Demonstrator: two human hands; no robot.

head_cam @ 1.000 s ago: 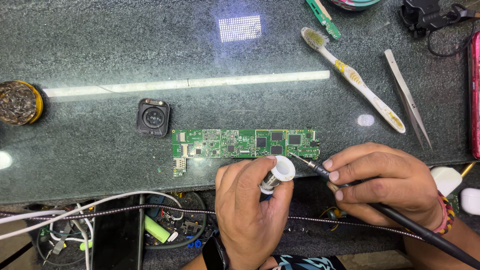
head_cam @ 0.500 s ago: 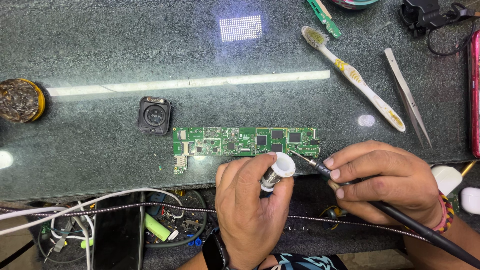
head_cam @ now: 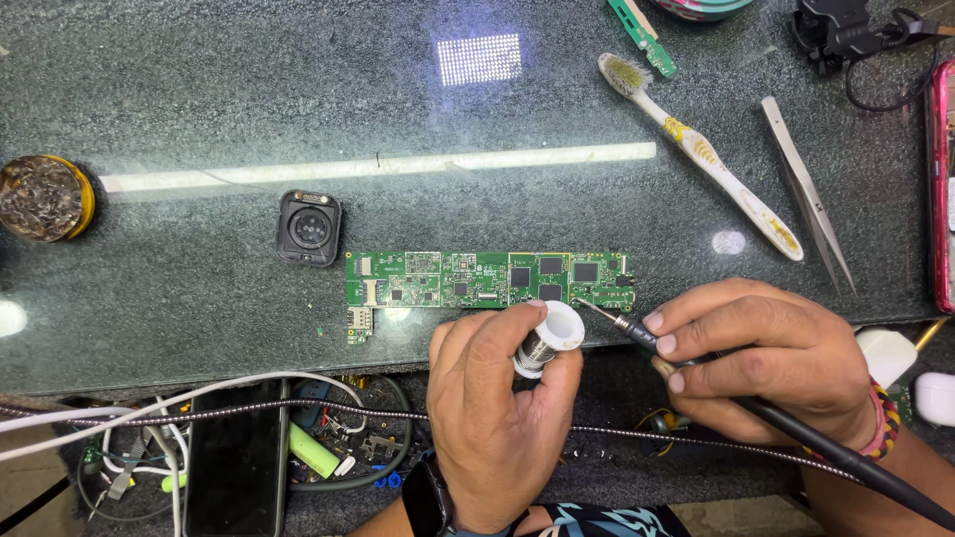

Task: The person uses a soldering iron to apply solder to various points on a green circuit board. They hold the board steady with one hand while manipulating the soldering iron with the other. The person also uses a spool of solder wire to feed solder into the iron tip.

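Left hand (head_cam: 497, 418) grips solder spool (head_cam: 547, 338); round tin (head_cam: 45, 197) holds brass wool.

A circuit board (head_cam: 487, 279) lies on the glass table (head_cam: 199, 99); a watch case (head_cam: 308, 227) lies to its left, a toothbrush (head_cam: 701, 157) and tweezers (head_cam: 806, 194) behind-right.

The scene is lit brightly and evenly from above. On the glossy dark desk (head_cam: 199, 89) two reflections are seen: a rectangular grid of white dots at the upper middle of the frame and a long pale strip across the centre left. Smaller glare spots are seen at the far left edge and right of centre. Only soft, short shadows are cast. The frame is sharp throughout, and no blur is noticed; the lower left is dimmer.
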